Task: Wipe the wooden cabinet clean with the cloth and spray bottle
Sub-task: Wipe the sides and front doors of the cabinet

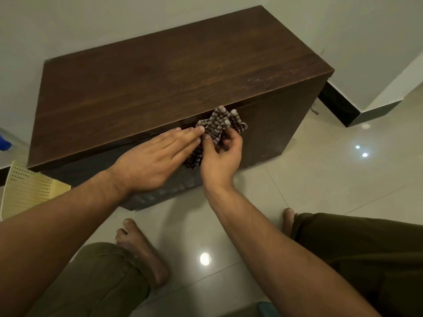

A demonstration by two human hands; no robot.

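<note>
Fingers point(186, 138) of your left hand point(155, 156) lie straight and close together, palm down, their tips touching the left side of the cloth point(217, 124) without curling round it. Your right hand point(220, 156) has its fingers point(229, 143) bent, and the thumb and forefinger pinch the lower middle of the cloth. The cloth is bunched, with a dark and pale check. It hangs in front of the cabinet point(171, 76), at the front edge of the top, with its upper folds standing just above that edge and its lower end hanging behind your left fingertips. You cannot tell whether it touches the wood.

The cabinet is a dark brown wooden box on the glossy pale tiled floor point(320, 179), its back against the white wall point(114, 24). Faint pale scuffs show near the right front corner of its top.

A small blue object point(4, 143) shows at the left edge, too cropped to identify. Near it a yellow perforated panel point(29, 188) lies by the cabinet's left end. Your 2 bare feet point(142, 252) rest on the tiles below your arms, with olive trousers point(96, 282) over both knees.
</note>
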